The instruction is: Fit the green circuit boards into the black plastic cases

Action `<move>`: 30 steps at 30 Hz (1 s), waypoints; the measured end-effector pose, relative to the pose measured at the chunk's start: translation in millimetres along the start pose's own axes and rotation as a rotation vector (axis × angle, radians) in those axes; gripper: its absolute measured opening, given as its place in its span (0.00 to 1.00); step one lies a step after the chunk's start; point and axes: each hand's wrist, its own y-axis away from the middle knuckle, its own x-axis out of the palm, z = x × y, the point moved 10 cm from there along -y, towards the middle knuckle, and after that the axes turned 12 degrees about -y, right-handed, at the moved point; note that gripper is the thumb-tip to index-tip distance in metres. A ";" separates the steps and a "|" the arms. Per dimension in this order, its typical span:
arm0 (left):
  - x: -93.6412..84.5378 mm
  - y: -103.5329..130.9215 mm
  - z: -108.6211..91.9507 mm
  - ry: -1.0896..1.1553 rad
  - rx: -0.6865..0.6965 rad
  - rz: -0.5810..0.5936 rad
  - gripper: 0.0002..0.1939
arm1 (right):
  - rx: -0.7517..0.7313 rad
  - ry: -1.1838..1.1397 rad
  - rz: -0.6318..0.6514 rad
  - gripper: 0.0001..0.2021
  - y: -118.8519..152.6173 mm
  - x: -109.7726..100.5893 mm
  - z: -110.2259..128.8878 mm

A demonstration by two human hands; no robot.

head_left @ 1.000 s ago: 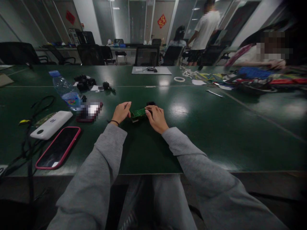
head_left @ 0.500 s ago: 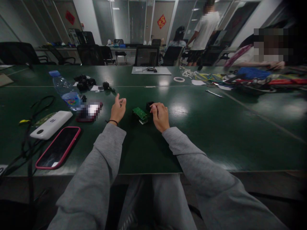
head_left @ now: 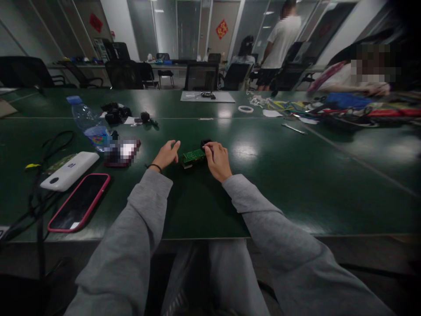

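Between my hands is a green circuit board (head_left: pixel 194 156), held nearly level, with a small white part on its lower left side. My right hand (head_left: pixel 218 161) closes its fingers at the board's right end. A small black block (head_left: pixel 205 143) shows just behind those fingertips. Close to the board's left end is my left hand (head_left: pixel 167 155), its thumb and fingers apart and holding nothing; a dark band circles that wrist.
On the left lie a pink-cased phone (head_left: pixel 80 202), a white power bank (head_left: pixel 70 171), black cables and a water bottle (head_left: pixel 90 125). Further back are black parts (head_left: pixel 115 114), a grey tray (head_left: pixel 208 97) and a tape ring (head_left: pixel 245 109). A wrench (head_left: pixel 294 128) lies right; people are beyond.
The circuit board has turned, and its right end has come to my right fingertips. My left hand has dipped and moved right, towards the board's left end.
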 end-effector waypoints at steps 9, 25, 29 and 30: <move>23.1 3.4 -3.2 0.158 0.000 0.216 0.41 | -0.008 -0.018 0.048 0.22 0.5 5.2 2.5; -21.1 -13.8 28.0 0.017 -0.022 -0.167 0.45 | -0.035 -0.040 -0.078 0.22 -0.8 -14.7 11.1; -9.4 -14.7 21.8 0.017 0.020 -0.085 0.48 | -0.015 -0.032 -0.126 0.21 -2.8 -20.6 4.5; -9.7 -14.6 22.1 0.014 0.016 -0.089 0.48 | -0.012 -0.033 -0.138 0.20 -3.2 -22.1 3.1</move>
